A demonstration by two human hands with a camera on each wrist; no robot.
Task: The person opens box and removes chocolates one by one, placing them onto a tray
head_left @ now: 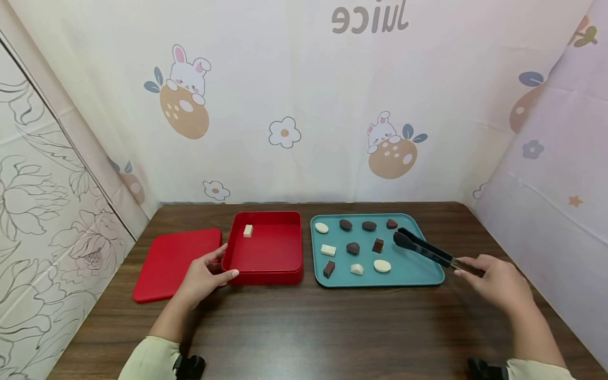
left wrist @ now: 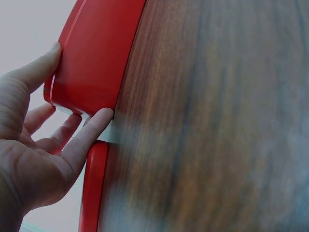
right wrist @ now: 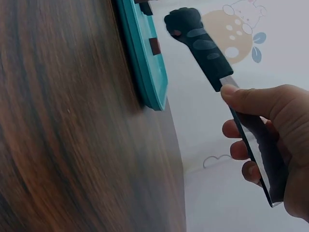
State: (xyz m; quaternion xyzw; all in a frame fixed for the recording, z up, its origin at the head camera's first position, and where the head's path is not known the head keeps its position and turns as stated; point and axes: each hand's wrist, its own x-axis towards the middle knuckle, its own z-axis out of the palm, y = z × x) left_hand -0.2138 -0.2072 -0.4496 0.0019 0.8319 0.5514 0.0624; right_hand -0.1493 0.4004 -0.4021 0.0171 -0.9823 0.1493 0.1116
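Note:
My left hand holds the near left corner of a red box, thumb on the front wall and fingers along the side. One small white chocolate lies inside, toward the back left. In my right hand are black-tipped tongs, gripped by their metal handles. Their tips hover over the right part of a teal tray. A small brownish patch shows at the tips in the right wrist view; I cannot tell whether a piece is pinched there. Several dark chocolates and white chocolates lie spread on the tray.
A flat red lid lies left of the box, partly behind my left hand. The wooden table ends at a patterned curtain at the back, with more cloth at both sides. Box and tray stand a narrow gap apart.

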